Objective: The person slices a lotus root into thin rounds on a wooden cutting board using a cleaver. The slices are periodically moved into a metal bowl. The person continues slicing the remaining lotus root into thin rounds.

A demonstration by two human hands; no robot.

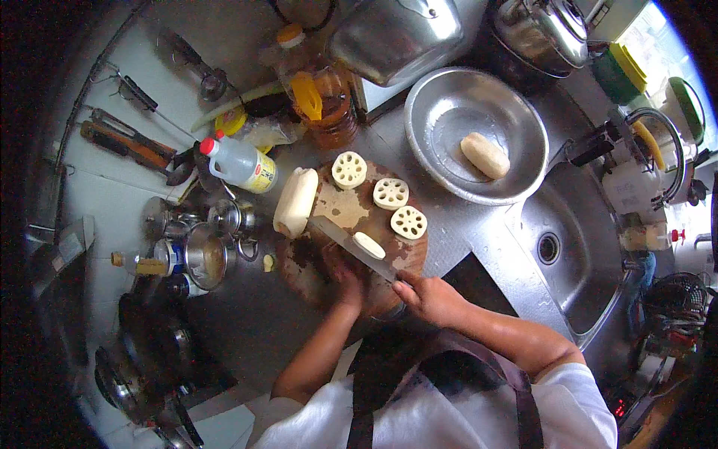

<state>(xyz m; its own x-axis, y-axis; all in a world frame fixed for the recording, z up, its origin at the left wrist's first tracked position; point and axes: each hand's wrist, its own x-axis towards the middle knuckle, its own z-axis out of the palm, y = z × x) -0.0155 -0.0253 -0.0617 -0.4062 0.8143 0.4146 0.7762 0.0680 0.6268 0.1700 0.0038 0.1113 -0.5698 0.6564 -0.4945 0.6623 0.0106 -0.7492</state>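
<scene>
My right hand [429, 297] grips the handle of a kitchen knife [356, 250], whose long blade lies over a round wooden cutting board [342, 207] and points up-left. My left hand [346, 283] is low on the board on the near side of the blade; its fingers are in shadow, and whether they hold anything is unclear. One pale lotus root slice [369, 246] touches or nearly touches the blade's far side. Three slices showing their holes, one of them a thick piece [349, 170], lie at the board's far right. A whole peeled lotus root section [297, 202] rests on the left edge.
A steel basin [418, 151] with another lotus root section [485, 155] stands at the upper right, beside the sink [583, 224]. An oil bottle [325, 106] and a vinegar jug [241, 164] stand behind the board. Small steel pots [206, 255] are at left.
</scene>
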